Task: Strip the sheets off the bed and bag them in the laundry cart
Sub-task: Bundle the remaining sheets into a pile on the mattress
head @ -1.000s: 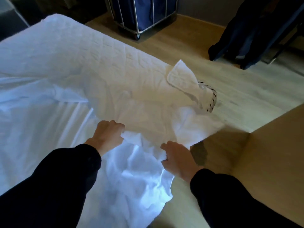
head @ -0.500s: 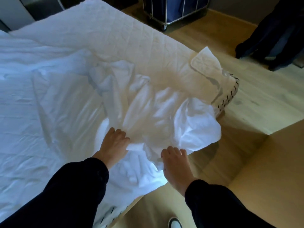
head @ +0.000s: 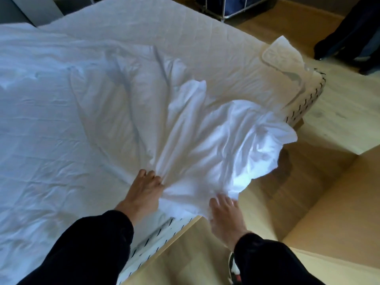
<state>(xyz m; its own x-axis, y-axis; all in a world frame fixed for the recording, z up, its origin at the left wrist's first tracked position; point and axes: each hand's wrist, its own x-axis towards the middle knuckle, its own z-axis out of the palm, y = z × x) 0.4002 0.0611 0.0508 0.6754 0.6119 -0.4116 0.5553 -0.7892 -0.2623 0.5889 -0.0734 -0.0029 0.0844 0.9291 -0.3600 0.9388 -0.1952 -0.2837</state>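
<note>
- Compared with a second ago, the loose white sheet (head: 205,140) is bunched higher and spread farther across the bed. Its free end now flops over the right edge near the far right corner.
- The dash-patterned side of the mattress (head: 156,233) now shows just below my hands, so I judge this near edge of the sheet is untucked.
- On the left the sheet still lies flat over the bed, so most of the stripping is left to do. The quilted mattress pad (head: 164,27) is bare on the far side, with its right corner flipped up.
- My left hand (head: 144,192) has its fingers curled into the gathered folds, which fan out from that grip.
- My right hand (head: 224,217) touches the near hem just beside the bed edge. The fingers look fairly straight, but blur hides whether they pinch the cloth, so I cannot tell.
- The laundry cart (head: 230,9) stands well apart on the floor beyond the far side of the bed, and nothing is bagged yet.
</note>
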